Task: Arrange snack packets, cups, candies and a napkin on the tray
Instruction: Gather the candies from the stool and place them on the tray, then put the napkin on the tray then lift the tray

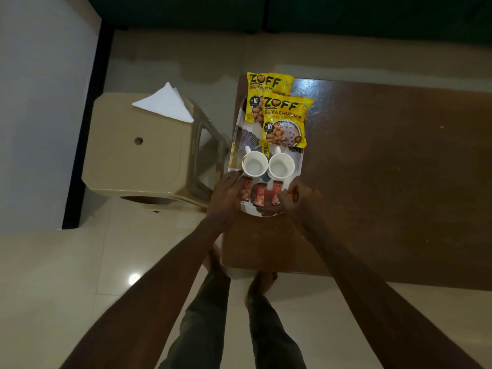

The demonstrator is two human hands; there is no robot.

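Counting with the tray [237, 134] as reference, it sitting at the left end of a dark brown table [386, 169]: two yellow snack packets, two white cups, three red candies, one white napkin. Far packet [262, 83] overhangs the tray's far rim; near packet [284, 121] overlaps it and lies on the tray's far half. Left cup [255, 163] and right cup [281, 165] stand upright side by side across the tray's middle, handles pointing toward the packets, both apparently empty. Candies lie in a row on the tray's near end: left candy [246, 189], middle candy [259, 197], right candy [276, 193], close together; whether they touch cannot be told. Napkin [166, 103], folded to a triangle, is off the tray, on the far edge of a beige plastic stool [133, 155] to the tray's left. Person stands at the tray's near end, both bare forearms reaching forward. Left hand [226, 194] lies palm down, fingers extended and loose over the tray's near left corner, touching the left candy, clasping nothing. Right hand [291, 198] is at the tray's near right corner, fingers curled inward beside the right candy; whether it pinches anything cannot be told.
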